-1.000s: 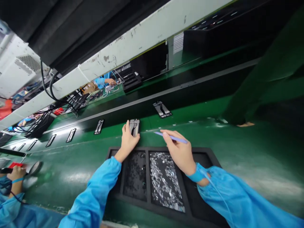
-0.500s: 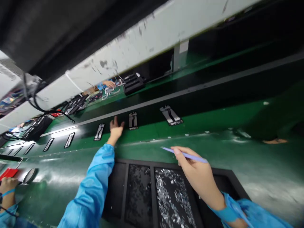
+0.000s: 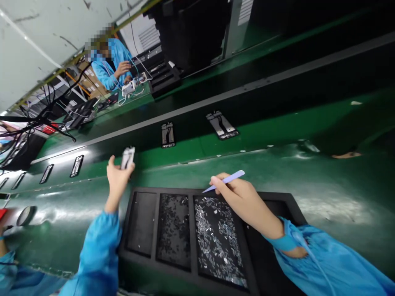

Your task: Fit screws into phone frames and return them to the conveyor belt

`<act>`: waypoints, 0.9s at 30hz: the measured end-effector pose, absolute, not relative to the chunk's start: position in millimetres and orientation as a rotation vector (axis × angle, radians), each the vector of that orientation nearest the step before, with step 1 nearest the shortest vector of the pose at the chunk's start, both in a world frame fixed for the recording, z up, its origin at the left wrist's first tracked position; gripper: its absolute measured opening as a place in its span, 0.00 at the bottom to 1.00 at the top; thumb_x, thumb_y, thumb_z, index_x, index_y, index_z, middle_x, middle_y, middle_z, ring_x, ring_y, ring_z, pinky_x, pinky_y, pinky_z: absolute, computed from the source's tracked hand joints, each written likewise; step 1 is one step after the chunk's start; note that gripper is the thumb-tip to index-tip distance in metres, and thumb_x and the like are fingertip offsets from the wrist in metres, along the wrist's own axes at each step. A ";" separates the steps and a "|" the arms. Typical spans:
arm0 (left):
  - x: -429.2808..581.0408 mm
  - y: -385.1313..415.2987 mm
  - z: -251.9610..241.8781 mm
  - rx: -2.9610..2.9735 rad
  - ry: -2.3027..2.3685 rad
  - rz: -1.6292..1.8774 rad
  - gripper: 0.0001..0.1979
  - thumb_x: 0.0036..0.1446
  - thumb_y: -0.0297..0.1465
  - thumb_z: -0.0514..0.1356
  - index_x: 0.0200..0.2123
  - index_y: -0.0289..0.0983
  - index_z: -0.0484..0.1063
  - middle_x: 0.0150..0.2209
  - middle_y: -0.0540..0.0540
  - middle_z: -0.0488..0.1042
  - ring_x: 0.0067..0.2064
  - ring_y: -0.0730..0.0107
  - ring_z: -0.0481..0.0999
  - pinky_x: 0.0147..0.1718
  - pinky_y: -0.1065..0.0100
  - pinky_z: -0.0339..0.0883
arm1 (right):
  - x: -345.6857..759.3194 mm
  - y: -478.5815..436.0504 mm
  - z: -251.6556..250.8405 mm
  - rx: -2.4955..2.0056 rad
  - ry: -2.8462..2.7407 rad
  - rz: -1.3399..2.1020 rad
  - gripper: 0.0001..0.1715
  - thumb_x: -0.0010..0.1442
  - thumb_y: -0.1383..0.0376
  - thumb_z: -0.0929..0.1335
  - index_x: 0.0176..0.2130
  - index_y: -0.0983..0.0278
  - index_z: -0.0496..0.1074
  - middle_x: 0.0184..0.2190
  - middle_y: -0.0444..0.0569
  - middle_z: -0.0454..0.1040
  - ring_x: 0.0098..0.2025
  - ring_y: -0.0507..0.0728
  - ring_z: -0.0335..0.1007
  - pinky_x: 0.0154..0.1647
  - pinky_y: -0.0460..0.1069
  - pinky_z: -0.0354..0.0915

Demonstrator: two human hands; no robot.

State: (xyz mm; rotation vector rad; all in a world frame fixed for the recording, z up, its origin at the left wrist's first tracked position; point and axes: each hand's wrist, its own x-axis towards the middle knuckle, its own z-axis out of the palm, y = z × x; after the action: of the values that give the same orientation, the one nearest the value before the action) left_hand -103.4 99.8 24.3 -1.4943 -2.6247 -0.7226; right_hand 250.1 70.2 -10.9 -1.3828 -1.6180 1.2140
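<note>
My left hand [image 3: 117,177] grips a small phone frame part [image 3: 127,157] and holds it just above the green bench, near the conveyor's edge. My right hand [image 3: 236,194] pinches pale purple tweezers [image 3: 224,181], their tip pointing down-left over the black tray [image 3: 191,193]. The tray's middle compartment holds many tiny shiny metal pieces [image 3: 216,238], the one to its left holds darker bits [image 3: 174,224], and the far-left compartment looks nearly bare. Both arms wear blue sleeves.
A dark conveyor belt [image 3: 277,94] carries more phone frame parts [image 3: 168,134] [image 3: 222,124] and others at the left [image 3: 76,165]. A person in blue [image 3: 112,61] works across the line. A tape roll [image 3: 26,215] lies at far left beside another person's sleeve.
My left hand reached out to the belt, took a phone frame part and drew it back toward the tray. The tweezers in my right hand tipped down toward the tray. The camera tilted.
</note>
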 end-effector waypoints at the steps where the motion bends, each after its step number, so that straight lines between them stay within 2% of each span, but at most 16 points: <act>1: -82.9 67.0 19.9 -1.545 -2.635 -0.729 0.45 0.51 0.40 0.72 0.68 0.33 0.58 0.44 0.43 0.73 0.45 0.56 0.77 0.49 0.53 0.74 | 251.0 70.8 -11.9 -1.394 -1.630 1.212 0.26 0.68 0.45 0.62 0.29 0.60 0.69 0.23 0.42 0.66 0.25 0.54 0.60 0.29 0.50 0.57; 3: -38.9 -4.0 7.5 -1.695 -2.625 -0.741 0.49 0.47 0.43 0.72 0.69 0.37 0.58 0.42 0.45 0.71 0.44 0.56 0.76 0.48 0.53 0.73 | 252.9 71.8 -14.5 -1.408 -1.671 1.232 0.24 0.67 0.46 0.63 0.31 0.60 0.71 0.23 0.42 0.67 0.24 0.54 0.58 0.28 0.51 0.56; 4: -17.0 -37.4 0.5 -1.800 -2.552 -0.753 0.48 0.48 0.44 0.70 0.69 0.38 0.58 0.42 0.45 0.69 0.44 0.55 0.75 0.47 0.51 0.73 | 254.0 72.5 -16.0 -1.405 -1.704 1.257 0.24 0.67 0.46 0.63 0.32 0.60 0.72 0.24 0.43 0.68 0.24 0.53 0.58 0.27 0.51 0.56; 7: 39.1 -107.1 -17.6 -1.883 -2.412 -0.683 0.43 0.52 0.43 0.67 0.68 0.39 0.58 0.42 0.43 0.65 0.46 0.50 0.71 0.50 0.44 0.67 | 258.4 75.2 -20.0 -1.370 -1.830 1.363 0.20 0.66 0.47 0.66 0.35 0.59 0.74 0.29 0.44 0.74 0.28 0.55 0.66 0.30 0.50 0.61; 9: 62.4 -124.5 -26.1 -1.889 -2.362 -0.601 0.43 0.52 0.44 0.67 0.68 0.38 0.57 0.40 0.44 0.63 0.45 0.48 0.68 0.50 0.41 0.64 | 261.7 77.1 -22.5 -1.317 -1.878 1.430 0.19 0.64 0.46 0.68 0.38 0.59 0.75 0.33 0.45 0.77 0.32 0.56 0.71 0.34 0.50 0.66; 12: 73.3 -128.0 -34.8 -1.898 -2.360 -0.469 0.45 0.50 0.45 0.68 0.69 0.39 0.57 0.39 0.44 0.61 0.44 0.47 0.66 0.50 0.39 0.62 | 265.5 76.7 -25.3 -1.280 -1.862 1.448 0.22 0.64 0.45 0.67 0.36 0.59 0.75 0.30 0.45 0.75 0.30 0.55 0.70 0.32 0.50 0.66; 14: 67.4 -126.9 -35.5 -1.940 -2.341 -0.456 0.51 0.48 0.52 0.68 0.70 0.40 0.56 0.39 0.43 0.61 0.44 0.45 0.64 0.48 0.36 0.60 | 266.4 73.5 -25.4 -1.283 -1.859 1.424 0.22 0.64 0.45 0.68 0.37 0.59 0.76 0.30 0.46 0.76 0.29 0.55 0.69 0.30 0.50 0.65; 17: 44.6 -117.1 -22.3 -2.141 -2.220 -0.469 0.58 0.46 0.65 0.64 0.72 0.39 0.54 0.41 0.37 0.62 0.46 0.39 0.62 0.46 0.31 0.58 | 264.8 66.5 -22.6 -1.208 -1.893 1.395 0.19 0.64 0.47 0.69 0.39 0.58 0.79 0.37 0.48 0.81 0.37 0.58 0.76 0.39 0.52 0.70; 19: 25.8 -96.9 -5.4 -2.402 -2.105 -0.434 0.49 0.53 0.61 0.63 0.69 0.39 0.58 0.44 0.34 0.64 0.49 0.38 0.62 0.46 0.35 0.59 | 262.2 62.5 -20.3 -1.166 -1.900 1.375 0.19 0.63 0.48 0.70 0.36 0.58 0.80 0.36 0.49 0.82 0.36 0.59 0.77 0.39 0.53 0.70; 22: 6.1 -43.8 17.7 -2.912 -1.852 -0.321 0.29 0.63 0.47 0.64 0.61 0.37 0.68 0.49 0.36 0.68 0.52 0.46 0.64 0.48 0.46 0.62 | 257.4 58.4 -20.0 -1.222 -1.858 1.383 0.20 0.62 0.47 0.70 0.33 0.60 0.78 0.26 0.47 0.78 0.26 0.56 0.73 0.29 0.51 0.67; 24: 3.5 -3.9 23.4 -3.177 -1.640 -0.240 0.24 0.63 0.42 0.66 0.57 0.36 0.72 0.47 0.39 0.70 0.50 0.52 0.66 0.47 0.52 0.62 | 254.0 56.3 -22.2 -1.274 -1.782 1.433 0.19 0.61 0.47 0.71 0.36 0.60 0.76 0.23 0.45 0.77 0.25 0.56 0.73 0.26 0.50 0.67; 27: 10.4 39.0 16.6 -3.421 -1.394 -0.221 0.22 0.59 0.44 0.70 0.50 0.37 0.76 0.45 0.44 0.71 0.49 0.57 0.67 0.48 0.57 0.62 | 249.5 53.5 -27.1 -1.296 -1.677 1.515 0.20 0.59 0.48 0.73 0.40 0.60 0.73 0.24 0.44 0.77 0.27 0.57 0.76 0.29 0.50 0.69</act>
State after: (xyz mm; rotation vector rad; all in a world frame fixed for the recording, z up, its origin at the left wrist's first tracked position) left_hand 10.4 39.0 16.6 -3.4208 -1.3936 -0.2207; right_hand 249.5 53.5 -27.1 -1.2964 -1.6772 1.5153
